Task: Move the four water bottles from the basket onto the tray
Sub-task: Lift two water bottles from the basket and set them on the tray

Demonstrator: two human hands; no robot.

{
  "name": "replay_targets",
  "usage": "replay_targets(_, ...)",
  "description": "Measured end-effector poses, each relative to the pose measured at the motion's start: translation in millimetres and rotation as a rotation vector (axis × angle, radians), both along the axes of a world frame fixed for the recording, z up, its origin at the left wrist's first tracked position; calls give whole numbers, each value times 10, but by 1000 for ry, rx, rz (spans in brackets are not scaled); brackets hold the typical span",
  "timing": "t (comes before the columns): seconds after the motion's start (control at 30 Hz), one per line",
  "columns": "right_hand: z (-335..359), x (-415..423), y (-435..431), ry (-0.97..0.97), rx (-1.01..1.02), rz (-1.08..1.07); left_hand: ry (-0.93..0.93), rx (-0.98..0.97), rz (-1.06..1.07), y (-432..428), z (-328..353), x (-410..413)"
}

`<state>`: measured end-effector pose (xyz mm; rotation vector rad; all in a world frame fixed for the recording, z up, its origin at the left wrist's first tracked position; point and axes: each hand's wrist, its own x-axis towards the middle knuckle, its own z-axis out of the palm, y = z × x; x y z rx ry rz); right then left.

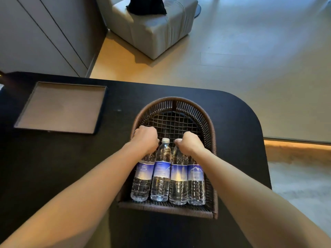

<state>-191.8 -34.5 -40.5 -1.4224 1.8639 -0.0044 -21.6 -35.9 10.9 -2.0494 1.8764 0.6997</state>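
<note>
Both hands, left hand point(146, 138) and right hand point(190, 143), grip bottles point(161, 174) (four) lying in the basket point(211, 129).

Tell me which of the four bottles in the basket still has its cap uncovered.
The second bottle from the left: its white cap shows between the left hand and right hand. The other three bottles' tops are hidden under the hands.

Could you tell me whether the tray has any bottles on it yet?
Empty: the tray shows only its bare brown base, and all four bottles lie in the basket.
</note>
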Motion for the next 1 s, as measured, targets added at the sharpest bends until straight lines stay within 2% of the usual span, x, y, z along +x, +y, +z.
replay_targets(0.13, 250, -101, 193, -135, -72, -66, 285, -86, 210, 237, 222, 225)
replay_targets(0.37, 656, -164, 748, -425, -281, -243, 656, -246, 404, 772, 367, 649)
replay_targets(0.7, 1051, -16, 1227, -432, -579, 21, 835, -433, 382, 1249, 512, 927)
replay_targets(1.0, 1865, 459, 708, -434, -776, -16, 1015, -670, 395, 846, 1206, 1591)
